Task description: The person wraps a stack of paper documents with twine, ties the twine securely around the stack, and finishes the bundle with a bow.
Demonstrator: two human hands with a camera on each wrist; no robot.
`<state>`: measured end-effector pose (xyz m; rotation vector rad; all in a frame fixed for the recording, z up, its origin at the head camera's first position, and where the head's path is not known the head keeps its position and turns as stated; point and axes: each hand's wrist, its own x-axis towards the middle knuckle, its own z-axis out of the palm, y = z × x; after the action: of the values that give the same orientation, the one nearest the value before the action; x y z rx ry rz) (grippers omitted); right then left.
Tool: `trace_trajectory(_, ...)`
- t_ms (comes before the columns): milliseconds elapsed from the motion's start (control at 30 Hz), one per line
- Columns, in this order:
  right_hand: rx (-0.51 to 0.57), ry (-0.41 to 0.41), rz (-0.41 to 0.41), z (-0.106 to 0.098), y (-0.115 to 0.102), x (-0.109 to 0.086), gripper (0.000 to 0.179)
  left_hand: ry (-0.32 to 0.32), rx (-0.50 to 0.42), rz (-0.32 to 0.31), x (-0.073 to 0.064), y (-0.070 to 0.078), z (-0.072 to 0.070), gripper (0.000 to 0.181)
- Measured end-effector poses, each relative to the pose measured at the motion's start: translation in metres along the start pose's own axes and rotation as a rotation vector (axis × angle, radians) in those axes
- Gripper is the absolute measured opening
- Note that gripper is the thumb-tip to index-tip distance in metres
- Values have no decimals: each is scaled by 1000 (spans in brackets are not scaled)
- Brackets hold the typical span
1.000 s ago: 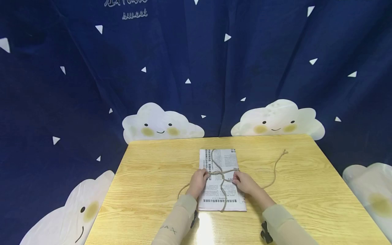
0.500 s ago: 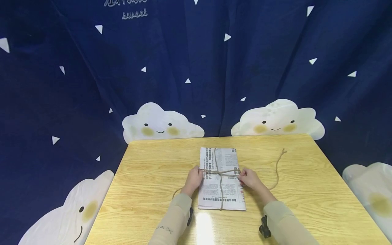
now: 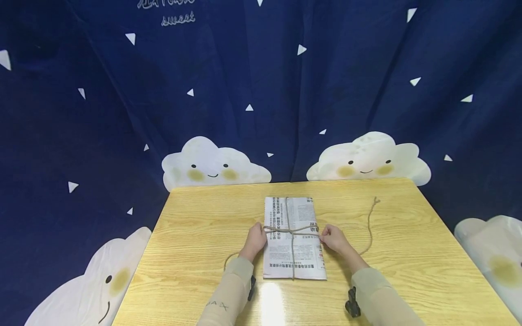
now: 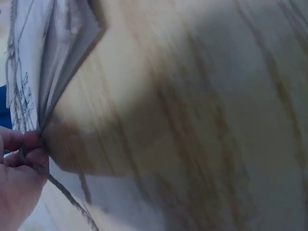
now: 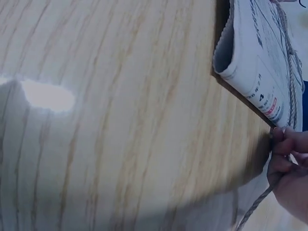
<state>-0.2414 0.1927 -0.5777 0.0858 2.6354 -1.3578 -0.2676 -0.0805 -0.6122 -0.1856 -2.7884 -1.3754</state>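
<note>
A folded newspaper bundle (image 3: 303, 253) lies flat on the table, wrapped crosswise by brown twine (image 3: 292, 253) that crosses near its middle. At the bundle's left edge my left hand (image 3: 255, 238) pinches one twine end, and the left wrist view shows the twine (image 4: 67, 195) trailing out below the fingers. My right hand (image 3: 333, 237) pinches the other end at the right edge; its loose twine (image 5: 257, 204) runs off past the palm. Layered folds of the newspaper (image 5: 255, 62) show in the right wrist view.
The wooden table (image 3: 195, 222) extends on all sides of the bundle. A loose twine tail (image 3: 370, 222) curves over its right part, and a shorter one (image 3: 230, 258) lies by the left forearm. Behind hangs a dark blue curtain (image 3: 228, 90) with cloud prints.
Both hands have moved apart, from over the newspaper to its two side edges. The twine between them is straighter, and the lengthwise strand, curved before, now runs nearly straight.
</note>
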Motion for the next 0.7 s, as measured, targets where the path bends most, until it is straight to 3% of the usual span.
trace_trajectory(100, -34, 12, -34, 2, 1, 1, 5, -32, 11, 12, -2, 2, -1, 8)
trace_trajectory(133, -47, 18, -45, 3, 2, 2, 7, -57, 33, -33, -8, 17, -7, 6)
trace_trajectory(167, -56, 27, -57, 4, 3, 3, 9, -72, 54, -38, -10, 20, -7, 8)
trace_trajectory(333, -113, 45, -176, 9, 5, 5, 9, -99, 223, 34, -15, 32, -8, 22)
trace_trajectory(433, -167, 32, -234, 12, 3, 5, 4, -97, 300, 72, -14, 35, -6, 21)
trace_trajectory(567, -229, 12, -260, 14, -3, 5, 9, -91, 380, 108, -12, 40, 0, 17)
trace_trajectory(700, -219, -16, -241, 15, -4, 7, 8, -93, 364, 95, -12, 39, 4, 16)
